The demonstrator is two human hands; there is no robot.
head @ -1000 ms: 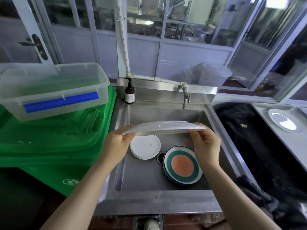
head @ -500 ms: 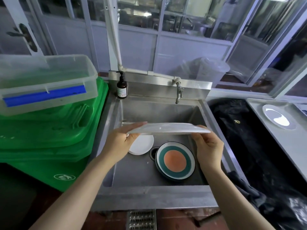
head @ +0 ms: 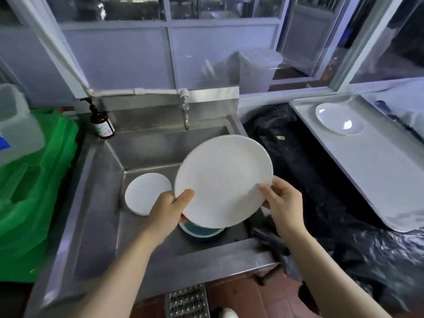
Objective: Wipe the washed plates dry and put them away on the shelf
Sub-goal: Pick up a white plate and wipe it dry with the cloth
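**A:** What have you got hold of right now?

**B:** A large round white plate [head: 223, 181]. My left hand [head: 166, 208] pinches its lower-left rim, thumb on the face and the rest curled under. My right hand [head: 283, 203] grips the lower-right rim the same way. Both sets of fingers are closed on it, and it hangs above the sink.

**A:** It looked level a moment ago.

**B:** It was, edge-on to me and flat over the basin. Now I've tipped it up so its whole face looks at me, and I've turned toward the right. I'd say that means the wash is finished for this one and drying comes next.

**A:** What's under it?

**B:** A teal-rimmed round plate [head: 200, 231] lies on the floor of the stainless steel sink [head: 146, 154], mostly hidden by the one I hold. Just left of it is a small stack of round white plates [head: 146, 193]. So several remain.

**A:** Anything to wipe with?

**B:** A dark crumpled cloth [head: 271, 243] sits on the sink's right front corner, near my right wrist. I'd guess that's my towel.

**A:** And further out?

**B:** A brown pump bottle [head: 102, 125] and the metal tap [head: 185, 111] at the back. On the right, a white plate [head: 339, 119] rests on a pale metal tray [head: 378, 180]. I can't see a shelf.
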